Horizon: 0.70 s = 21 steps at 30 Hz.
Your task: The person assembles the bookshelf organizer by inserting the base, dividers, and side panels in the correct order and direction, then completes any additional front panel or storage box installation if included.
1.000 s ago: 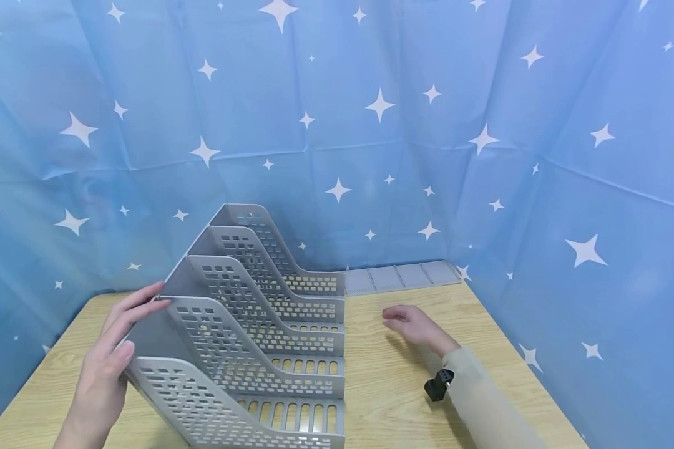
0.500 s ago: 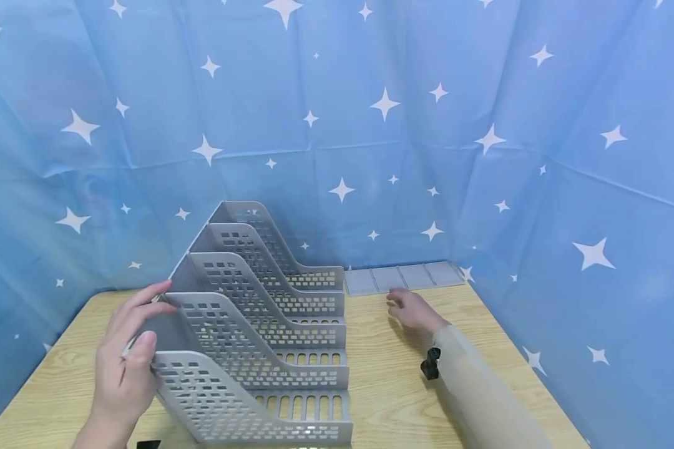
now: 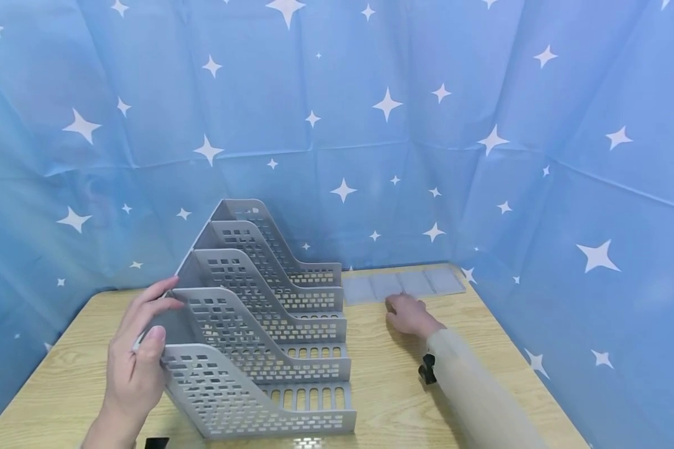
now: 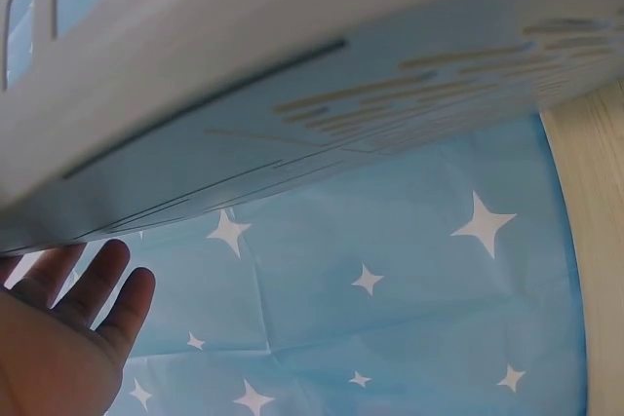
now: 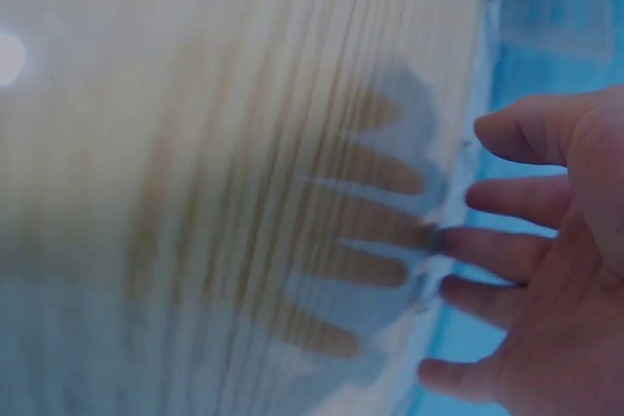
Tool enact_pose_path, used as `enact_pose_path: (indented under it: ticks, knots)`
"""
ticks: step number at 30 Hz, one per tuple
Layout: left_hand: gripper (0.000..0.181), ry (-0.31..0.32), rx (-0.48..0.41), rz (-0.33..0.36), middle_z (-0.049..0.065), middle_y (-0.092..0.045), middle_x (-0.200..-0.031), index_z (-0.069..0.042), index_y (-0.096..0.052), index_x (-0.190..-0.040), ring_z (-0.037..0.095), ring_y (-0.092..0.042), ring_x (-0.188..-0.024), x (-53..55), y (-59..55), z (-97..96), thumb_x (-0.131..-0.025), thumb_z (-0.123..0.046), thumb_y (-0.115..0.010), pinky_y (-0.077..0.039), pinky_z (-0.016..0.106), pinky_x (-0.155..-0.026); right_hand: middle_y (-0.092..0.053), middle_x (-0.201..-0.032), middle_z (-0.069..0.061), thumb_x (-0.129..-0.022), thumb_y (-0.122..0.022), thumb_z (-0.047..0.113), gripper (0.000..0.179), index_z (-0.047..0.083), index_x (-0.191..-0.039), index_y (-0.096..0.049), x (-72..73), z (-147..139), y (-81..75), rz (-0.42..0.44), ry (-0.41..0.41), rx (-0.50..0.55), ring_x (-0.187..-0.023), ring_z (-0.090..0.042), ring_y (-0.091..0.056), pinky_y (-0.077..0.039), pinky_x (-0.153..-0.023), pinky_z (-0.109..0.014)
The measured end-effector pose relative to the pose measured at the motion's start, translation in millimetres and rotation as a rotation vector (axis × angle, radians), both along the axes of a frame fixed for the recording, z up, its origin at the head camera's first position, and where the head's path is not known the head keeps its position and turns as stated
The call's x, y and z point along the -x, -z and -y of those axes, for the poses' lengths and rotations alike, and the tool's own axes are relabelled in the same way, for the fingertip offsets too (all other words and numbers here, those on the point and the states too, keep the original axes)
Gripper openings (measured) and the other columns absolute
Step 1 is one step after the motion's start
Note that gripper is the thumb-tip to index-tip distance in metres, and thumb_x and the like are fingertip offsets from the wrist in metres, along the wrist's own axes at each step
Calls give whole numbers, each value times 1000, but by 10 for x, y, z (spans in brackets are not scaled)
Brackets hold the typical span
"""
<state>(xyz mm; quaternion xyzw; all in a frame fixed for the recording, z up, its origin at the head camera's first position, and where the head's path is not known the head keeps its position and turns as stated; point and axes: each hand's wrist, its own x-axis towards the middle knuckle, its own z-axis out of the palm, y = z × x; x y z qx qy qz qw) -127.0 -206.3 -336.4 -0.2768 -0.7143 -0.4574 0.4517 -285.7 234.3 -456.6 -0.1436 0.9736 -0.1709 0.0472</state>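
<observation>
A grey perforated magazine file rack [image 3: 247, 337] with several sloped dividers stands on the table at centre left. My left hand [image 3: 137, 368] holds its tall back edge, thumb on the near side and fingers over the corner. From the left wrist view, fingers [image 4: 102, 284] of that hand show beside the smooth back wall [image 4: 292, 133]. Beyond the rack's low end lies a flat grey panel [image 3: 421, 282] with ridges across it. My right hand [image 3: 410, 315] is at the panel's near edge, its fingertips on it. Those fingers [image 5: 502, 252] are spread and fairly straight in the right wrist view.
The wood-grain table [image 3: 393, 399] ends at a blue curtain [image 3: 337, 125] with white stars, which hangs behind and along both sides. A small black device [image 3: 427, 369] is worn at the right sleeve [image 3: 472, 380]. Part of another black item [image 3: 157, 443] shows at the bottom edge.
My right hand has reached forward to the panel, and the panel has shifted slightly toward me. The rack and left hand sit a little farther right and higher in view.
</observation>
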Motion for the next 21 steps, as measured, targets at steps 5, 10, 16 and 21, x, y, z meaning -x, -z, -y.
enact_pose_path:
  ticks: [5, 10, 16, 21]
  knots:
    - [33, -18, -7, -16, 11, -63, -140, 16, -64, -102, 20, -53, -135, 0, -1, -3, -97, 0, -35, -35, 23, -114, -69, -123, -22, -99, -58, 7, 35, -6, -131, -64, -250, 126, -91, -2, -65, -21, -127, -47, -57, -30, -107, -80]
    - [32, -25, -1, -9, 10, -62, -142, 16, -64, -103, 20, -52, -136, -2, 18, -6, -97, 1, -36, -34, 22, -114, -64, -82, -3, -98, -62, 9, 7, 8, -98, -69, -461, 185, -171, -3, -151, -52, -89, -26, -63, -42, -97, -71]
    - [33, -31, 9, 5, 10, -60, -144, 15, -64, -105, 18, -51, -138, 6, 34, 0, -96, 3, -35, -34, 21, -115, -74, -112, -12, -100, -62, 16, 25, 3, -118, -74, -576, 150, -294, 138, -292, 51, -103, -33, -69, -55, -87, -52]
    - [34, 12, 33, 61, 11, -58, -147, 13, -65, -112, 18, -47, -141, -20, 16, 33, -96, 4, -36, -31, 21, -115, -66, -131, -25, -101, -60, 17, 40, -7, -133, -64, -518, 7, -403, 145, -107, 149, -120, -43, -63, -55, -95, -54]
